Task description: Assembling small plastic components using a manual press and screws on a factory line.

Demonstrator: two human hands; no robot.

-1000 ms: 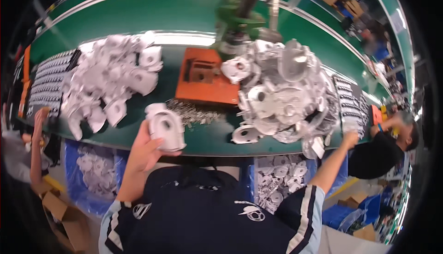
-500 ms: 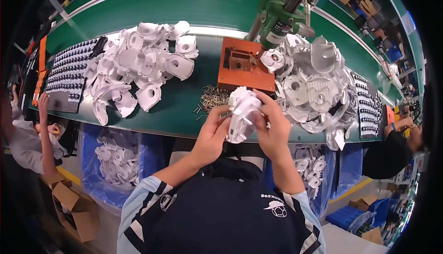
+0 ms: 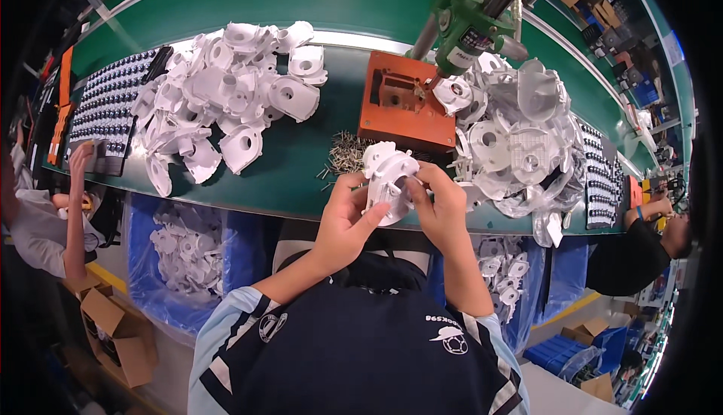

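Note:
Between my two hands, above the bench's near edge, is a white plastic housing [image 3: 392, 176]. My left hand [image 3: 348, 223] grips its left side, thumb across the lower part. My right hand [image 3: 438, 205] has its fingers closed on the right side. Just beyond the housing lies a heap of small screws [image 3: 349, 153]. Behind that sits an orange fixture block [image 3: 407, 125] with a recess in its top. A green screwdriving machine [image 3: 463, 35] stands over it, its tip near the block's right side.
White plastic parts are piled to the left [image 3: 226, 91] and to the right [image 3: 527, 125]. Trays [image 3: 113, 106] of small dark pieces lie farther out. Blue lined bins [image 3: 143, 264] with white parts stand below the bench edge. Other people sit at both sides.
The white housing has been turned in my hands, so its ribbed inner side with posts shows more. My left thumb has shifted across it. The left-side person's hand has moved over the tray.

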